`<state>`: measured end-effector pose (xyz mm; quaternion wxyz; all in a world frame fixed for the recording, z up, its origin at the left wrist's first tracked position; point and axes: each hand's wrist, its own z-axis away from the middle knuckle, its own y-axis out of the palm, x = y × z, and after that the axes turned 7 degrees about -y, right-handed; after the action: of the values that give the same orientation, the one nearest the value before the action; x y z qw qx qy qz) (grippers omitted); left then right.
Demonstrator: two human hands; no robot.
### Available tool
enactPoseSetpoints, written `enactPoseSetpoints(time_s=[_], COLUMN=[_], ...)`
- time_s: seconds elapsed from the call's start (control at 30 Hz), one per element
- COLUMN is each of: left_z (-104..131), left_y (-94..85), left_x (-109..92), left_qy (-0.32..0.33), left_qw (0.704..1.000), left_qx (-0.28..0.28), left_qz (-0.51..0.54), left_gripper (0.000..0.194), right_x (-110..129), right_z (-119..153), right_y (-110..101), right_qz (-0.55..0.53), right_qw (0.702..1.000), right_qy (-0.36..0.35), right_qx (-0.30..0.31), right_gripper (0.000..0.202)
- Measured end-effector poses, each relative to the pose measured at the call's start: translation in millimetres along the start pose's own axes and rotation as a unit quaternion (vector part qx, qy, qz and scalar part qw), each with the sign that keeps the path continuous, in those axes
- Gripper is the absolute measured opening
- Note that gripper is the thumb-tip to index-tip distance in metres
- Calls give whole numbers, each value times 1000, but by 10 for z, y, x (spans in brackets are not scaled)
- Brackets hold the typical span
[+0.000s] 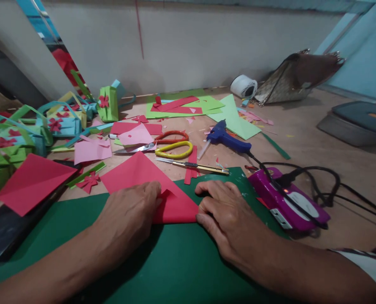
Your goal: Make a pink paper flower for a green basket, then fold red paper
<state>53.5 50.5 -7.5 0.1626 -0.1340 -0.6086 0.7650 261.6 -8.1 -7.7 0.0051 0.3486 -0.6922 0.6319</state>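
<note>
A sheet of red paper (175, 202), folded with a straight crease along its near edge, lies on a dark green board (175, 261). Curled fingers of my left hand (132, 213) press on its left part and hide that side of the fold. At the paper's right corner, my right hand (228, 215) pinches the edge between thumb and bent fingers. Just beyond the paper are scissors (171, 145) with red and yellow handles and a box cutter (194, 165). Another red paper square (36, 181) rests over a black phone-like object (7, 232) at left.
Several small paper bags (64, 124) with red flowers crowd the left. A blue glue gun (227, 137) lies beyond my right hand, its cord near a purple power strip (289, 200). Green sheets (238, 122), a white roll (243, 86) and a handbag (292, 80) are farther back.
</note>
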Motion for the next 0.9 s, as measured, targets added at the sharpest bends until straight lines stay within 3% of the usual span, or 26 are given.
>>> enactPoseSetpoints(time_s=[0.4,0.9], left_z=[-78,-105], left_y=[-93,-81], left_x=[-31,-30], left_qy=[-22,-21], left_qw=[998,998], left_qx=[27,9], left_qz=[46,53], left_gripper=[22,22], right_x=[-22,-29], right_z=[-13,-31], right_y=[1,24], right_qz=[16,31], right_qw=[1000,999], right_qy=[-4,-15], right_qx=[-13,-38], right_gripper=[23,25])
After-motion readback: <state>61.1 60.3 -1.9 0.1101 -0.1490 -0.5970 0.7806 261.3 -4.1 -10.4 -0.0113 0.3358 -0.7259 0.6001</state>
